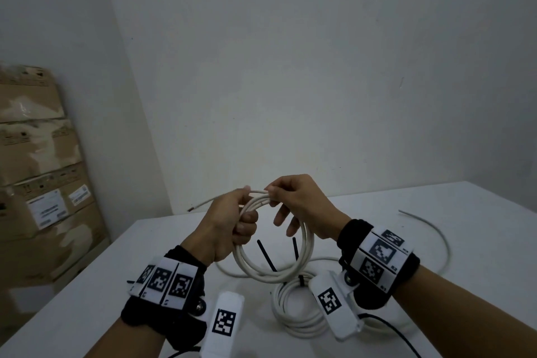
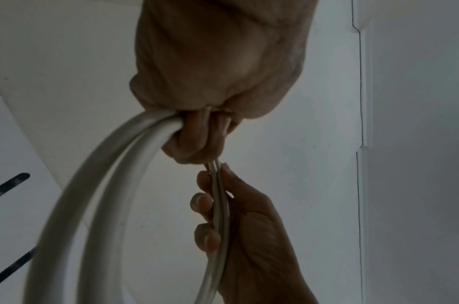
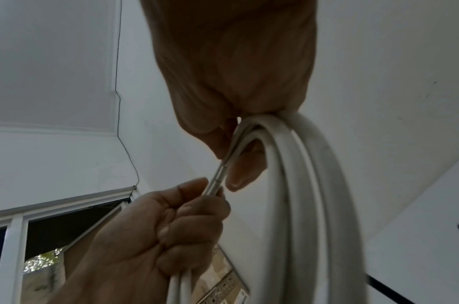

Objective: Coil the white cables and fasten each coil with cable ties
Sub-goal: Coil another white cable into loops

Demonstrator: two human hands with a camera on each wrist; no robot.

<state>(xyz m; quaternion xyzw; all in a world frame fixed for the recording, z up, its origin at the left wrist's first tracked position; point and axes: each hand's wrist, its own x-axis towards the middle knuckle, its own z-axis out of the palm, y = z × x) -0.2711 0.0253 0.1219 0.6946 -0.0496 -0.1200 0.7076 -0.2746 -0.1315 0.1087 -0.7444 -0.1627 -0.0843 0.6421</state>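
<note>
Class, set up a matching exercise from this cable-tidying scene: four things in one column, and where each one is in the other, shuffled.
Things
1. held coil
2. tied coil
3. loose cable
4. boxes

Places
A. stacked against the left wall
B. curving across the table's right side
C. up in both hands
D. flat on the table, near the right wrist

Pairs: 1-C, 2-D, 3-B, 4-A

A white worktop [image 1: 436, 200] fills the lower half of the head view. At nine o'clock, stacked cardboard boxes [image 1: 37, 171] with white labels stand against the pale wall [image 1: 290, 52]. In the right wrist view, a dark window [image 3: 57, 232] with a white frame sits at seven o'clock.
</note>
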